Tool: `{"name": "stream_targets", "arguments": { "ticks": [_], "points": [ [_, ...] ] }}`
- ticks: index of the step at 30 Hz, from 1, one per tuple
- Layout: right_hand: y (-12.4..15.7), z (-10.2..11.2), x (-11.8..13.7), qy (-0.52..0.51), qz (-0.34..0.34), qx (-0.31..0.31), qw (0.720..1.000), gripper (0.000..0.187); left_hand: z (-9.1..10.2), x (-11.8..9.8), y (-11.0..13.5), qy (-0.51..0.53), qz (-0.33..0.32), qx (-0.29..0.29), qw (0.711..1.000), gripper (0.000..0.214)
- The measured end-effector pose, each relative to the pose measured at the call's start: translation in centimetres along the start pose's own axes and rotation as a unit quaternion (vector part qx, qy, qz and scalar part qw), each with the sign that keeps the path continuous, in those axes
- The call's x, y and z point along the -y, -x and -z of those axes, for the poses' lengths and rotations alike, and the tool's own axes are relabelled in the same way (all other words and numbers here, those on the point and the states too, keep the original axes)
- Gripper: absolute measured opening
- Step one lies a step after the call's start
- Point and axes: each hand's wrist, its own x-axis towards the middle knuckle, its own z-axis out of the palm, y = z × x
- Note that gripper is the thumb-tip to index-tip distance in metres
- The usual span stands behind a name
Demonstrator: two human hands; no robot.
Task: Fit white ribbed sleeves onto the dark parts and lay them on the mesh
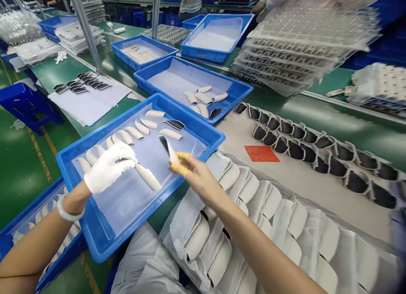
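My left hand point(111, 166), in a white glove, pinches one end of a cream ribbed curved piece point(149, 178). It is over the near blue tray point(125, 240). My right hand point(198, 173), with yellow covers on its fingertips, grips a second curved piece point(173, 153), pale outside and dark on its inner face. The two held pieces are apart. Along the far side of the tray lie several cream curved shells point(133, 132) on a white sheet, and one point(174, 124) shows its black side.
To the right, paper-wrapped cream shells point(198, 237) fill a stack. Beyond are rows of black-faced pieces point(294, 150) and a red card point(261, 153). More blue trays point(242, 91) stand behind; another point(19, 226) is low left. A metal post point(84, 29) rises from the table.
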Motion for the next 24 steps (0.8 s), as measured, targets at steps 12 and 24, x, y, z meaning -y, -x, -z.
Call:
{"name": "stream_targets", "arguments": {
  "ticks": [12,24],
  "points": [
    [8.8,-4.9,4.9,-0.521,-0.158,0.172,0.821,0.044,-0.6,-2.5,5.2,0.012,0.025,-0.017,0.999,0.012],
    [11.4,-6.4,7.3,-0.547,-0.197,0.134,0.802,0.046,-3.4,-4.7,7.6,0.141,0.114,-0.182,0.966,0.019]
  ]
}}
